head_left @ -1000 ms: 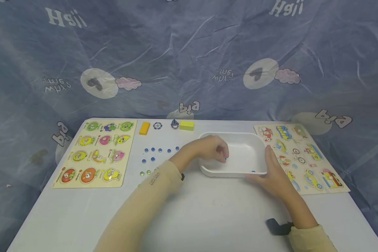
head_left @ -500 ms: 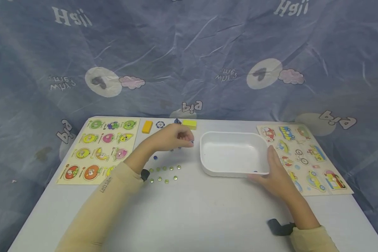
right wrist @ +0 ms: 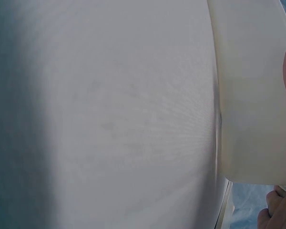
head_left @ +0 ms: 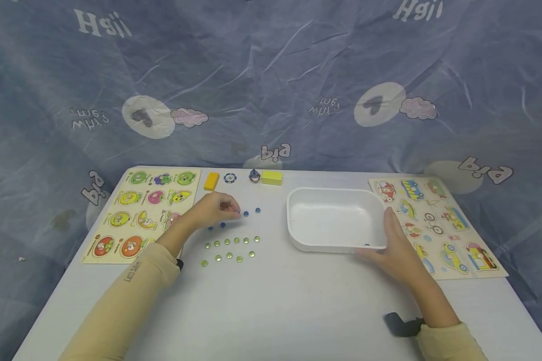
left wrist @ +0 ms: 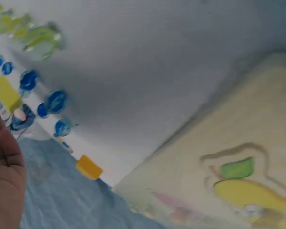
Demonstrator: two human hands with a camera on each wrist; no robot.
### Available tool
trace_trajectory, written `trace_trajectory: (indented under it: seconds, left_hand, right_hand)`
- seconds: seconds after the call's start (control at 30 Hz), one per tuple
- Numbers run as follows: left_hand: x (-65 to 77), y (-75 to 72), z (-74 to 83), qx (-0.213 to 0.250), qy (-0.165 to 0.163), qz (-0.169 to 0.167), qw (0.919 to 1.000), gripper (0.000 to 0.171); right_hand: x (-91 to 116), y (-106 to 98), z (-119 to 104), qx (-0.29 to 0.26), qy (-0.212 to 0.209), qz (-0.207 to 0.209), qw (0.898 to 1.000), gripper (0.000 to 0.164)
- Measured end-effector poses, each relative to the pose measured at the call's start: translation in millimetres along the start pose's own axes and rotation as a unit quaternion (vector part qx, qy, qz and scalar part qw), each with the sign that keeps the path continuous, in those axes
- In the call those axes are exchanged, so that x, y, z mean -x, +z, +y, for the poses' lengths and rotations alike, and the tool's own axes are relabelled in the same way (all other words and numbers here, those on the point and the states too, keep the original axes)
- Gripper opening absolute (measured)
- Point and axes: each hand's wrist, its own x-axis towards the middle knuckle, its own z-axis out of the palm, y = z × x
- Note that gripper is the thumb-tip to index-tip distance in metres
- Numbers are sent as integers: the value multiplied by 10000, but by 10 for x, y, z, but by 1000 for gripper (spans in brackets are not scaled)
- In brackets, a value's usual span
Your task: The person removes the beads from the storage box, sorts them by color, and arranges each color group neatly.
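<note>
My left hand (head_left: 211,208) is over the row of blue glass beads, and a small blue glass bead (head_left: 238,212) shows between its thumb and fingertips. Several other blue glass beads (head_left: 246,213) lie around it on the table. In the left wrist view part of the left hand (left wrist: 7,162) appears at the left edge, its fingertips out of sight. My right hand (head_left: 397,250) grips the right end of a white tray (head_left: 293,240), thumb at the near side. One blue bead (head_left: 367,244) lies inside at the near right. The right wrist view shows the tray's outer wall (right wrist: 252,119).
Rows of green glass beads (head_left: 229,255) lie nearer me. A fruit puzzle board (head_left: 122,250) is at left, a vehicle puzzle board (head_left: 429,240) at right. At the back stand an orange block (head_left: 211,181), a round chip (head_left: 229,178), a small figurine (head_left: 254,176) and a yellow block (head_left: 272,178).
My left hand has come out of the tray with a blue bead at its fingertips and moved left to the blue row. The right hand has stayed on the tray.
</note>
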Motion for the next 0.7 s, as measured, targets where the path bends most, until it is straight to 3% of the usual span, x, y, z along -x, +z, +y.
trace_trajectory:
  seconds: [0.33,0.7]
  left_hand:
    - [-30,171,-171,-218,-118,106,9996,10]
    - [-48,246,-187,-436,-336,170,9983,11]
  right_hand:
    - [4,0,-5,-8,-81,52,10000,129]
    - [0,-2,-6,33,-34,48,10000,130]
